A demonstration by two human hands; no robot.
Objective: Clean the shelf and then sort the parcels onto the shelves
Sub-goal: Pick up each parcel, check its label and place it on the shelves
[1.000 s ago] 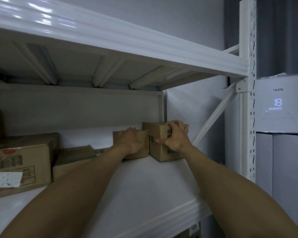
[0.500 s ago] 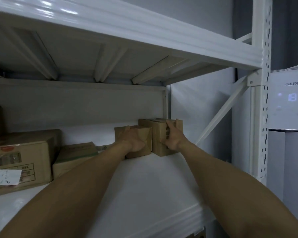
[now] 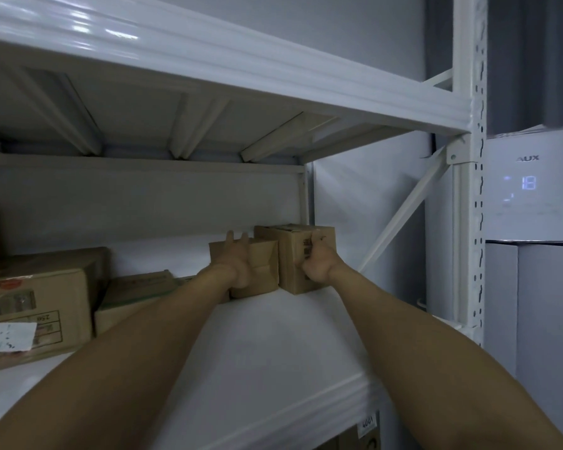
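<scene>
Two small cardboard parcels stand side by side at the back right corner of the white shelf (image 3: 273, 352). My left hand (image 3: 238, 263) presses flat on the front of the lower left parcel (image 3: 264, 271), its straight fingers reaching above the top edge. My right hand (image 3: 317, 264) rests against the front face of the taller right parcel (image 3: 290, 251), fingers pointing up. The two parcels touch each other and sit close to the back wall.
A large labelled cardboard box (image 3: 36, 303) and a flatter box (image 3: 134, 293) sit on the same shelf at the left. The upper shelf beam (image 3: 241, 60) hangs overhead. A white upright post (image 3: 468, 222) and a diagonal brace (image 3: 403, 216) bound the right side, beside an air conditioner (image 3: 533, 190).
Both parcels have slid back toward the wall and corner. My right hand went from gripping the right parcel's top to lying against its front. My arms have stretched out further.
</scene>
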